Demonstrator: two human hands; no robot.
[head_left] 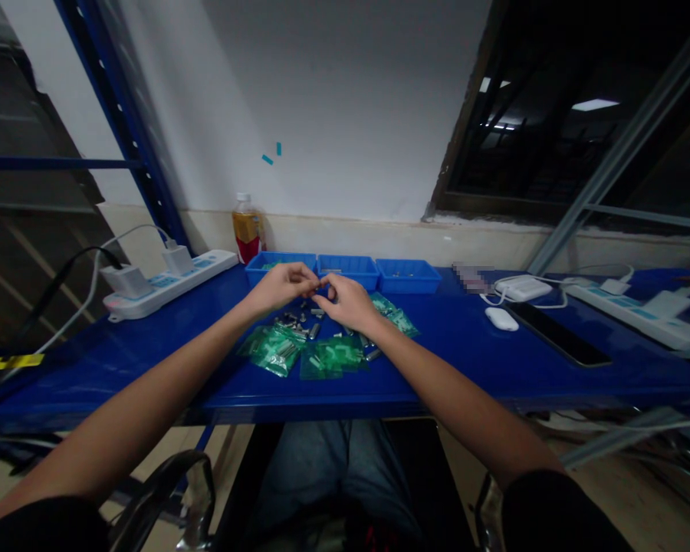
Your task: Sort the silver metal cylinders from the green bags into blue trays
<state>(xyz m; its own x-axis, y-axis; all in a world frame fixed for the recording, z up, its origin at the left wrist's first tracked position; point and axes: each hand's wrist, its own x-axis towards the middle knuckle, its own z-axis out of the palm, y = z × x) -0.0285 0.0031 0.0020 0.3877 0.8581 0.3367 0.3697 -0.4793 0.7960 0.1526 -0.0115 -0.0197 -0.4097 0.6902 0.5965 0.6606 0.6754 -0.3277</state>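
Note:
My left hand (286, 285) and my right hand (348, 301) meet over the middle of the blue table, their fingertips pinched close together. What sits between the fingertips is too small to make out. Below them lies a loose pile of small metal parts (299, 320), some of them short cylinders. Nearer me rest green plastic bags (273, 350) with metal and pale pieces inside, and another green bag (332, 357) holding whitish parts. More green bags (399, 317) lie to the right, partly behind my right hand.
Three blue bins stand at the back: a left bin (256, 268), a middle bin (359, 268) and a right bin (414, 282). A drink bottle (247, 230) is behind them. Power strips (166, 287) flank the table; a phone (560, 335) and white earbud case (501, 319) lie right.

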